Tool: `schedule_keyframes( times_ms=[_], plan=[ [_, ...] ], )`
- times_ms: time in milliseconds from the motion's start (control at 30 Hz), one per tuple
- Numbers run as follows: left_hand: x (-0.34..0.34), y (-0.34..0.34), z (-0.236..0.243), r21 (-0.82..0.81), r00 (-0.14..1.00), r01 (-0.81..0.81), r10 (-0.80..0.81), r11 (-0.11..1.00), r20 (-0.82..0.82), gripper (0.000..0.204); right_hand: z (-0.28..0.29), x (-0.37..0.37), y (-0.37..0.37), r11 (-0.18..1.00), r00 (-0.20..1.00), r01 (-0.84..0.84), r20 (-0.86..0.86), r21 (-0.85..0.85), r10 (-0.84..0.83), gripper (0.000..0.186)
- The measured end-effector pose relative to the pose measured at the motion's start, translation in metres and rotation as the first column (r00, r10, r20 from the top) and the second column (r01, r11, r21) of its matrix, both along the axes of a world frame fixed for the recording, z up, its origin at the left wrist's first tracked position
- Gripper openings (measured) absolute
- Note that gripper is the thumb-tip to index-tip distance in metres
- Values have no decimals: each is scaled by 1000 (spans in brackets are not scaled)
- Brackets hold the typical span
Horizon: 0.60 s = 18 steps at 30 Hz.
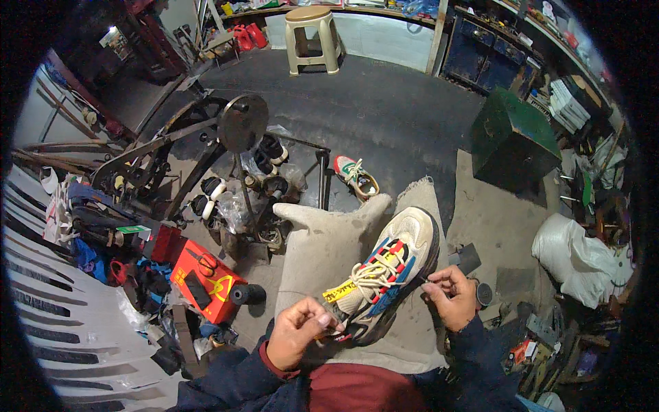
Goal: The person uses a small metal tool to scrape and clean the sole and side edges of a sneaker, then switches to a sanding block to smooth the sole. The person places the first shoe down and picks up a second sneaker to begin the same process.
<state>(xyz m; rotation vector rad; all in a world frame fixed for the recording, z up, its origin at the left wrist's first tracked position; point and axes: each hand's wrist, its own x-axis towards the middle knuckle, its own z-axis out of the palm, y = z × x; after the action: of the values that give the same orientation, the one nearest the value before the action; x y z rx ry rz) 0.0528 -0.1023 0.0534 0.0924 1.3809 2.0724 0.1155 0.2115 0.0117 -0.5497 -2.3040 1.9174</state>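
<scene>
A cream sneaker (405, 240) with blue, red and yellow panels and cream laces lies tilted across a grey cloth (316, 247) over my lap. My left hand (300, 333) is closed at the sneaker's heel, thumb and fingers gripping around its collar. By the sole on the other side, my right hand (446, 296) pinches something small and dark that I cannot make out. Just beyond the cloth lies a smaller red, green and cream shoe (355, 175).
A metal machine with a round plate (241, 122) stands ahead-left among bagged shoes. A red box (206, 281) bearing scissors is at my left. A stool (312, 41) stands at the back; a green metal box (515, 141) and white sack (576, 257) are on the right.
</scene>
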Motion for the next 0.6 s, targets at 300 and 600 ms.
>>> schedule_keyframes(
  times_ms=[300, 600],
  plan=[
    [-10, 20, 4, -571, 706, -29, -388, 820, -593, 49, 0, -1, 2, 994, 997, -11, -80, 110, 19, 17],
    [-43, 68, -31, -113, 882, 440, -453, 891, -130, 56, 4, -7, 6, 999, 998, -43, -35, 7, 43, 13]
  ],
)
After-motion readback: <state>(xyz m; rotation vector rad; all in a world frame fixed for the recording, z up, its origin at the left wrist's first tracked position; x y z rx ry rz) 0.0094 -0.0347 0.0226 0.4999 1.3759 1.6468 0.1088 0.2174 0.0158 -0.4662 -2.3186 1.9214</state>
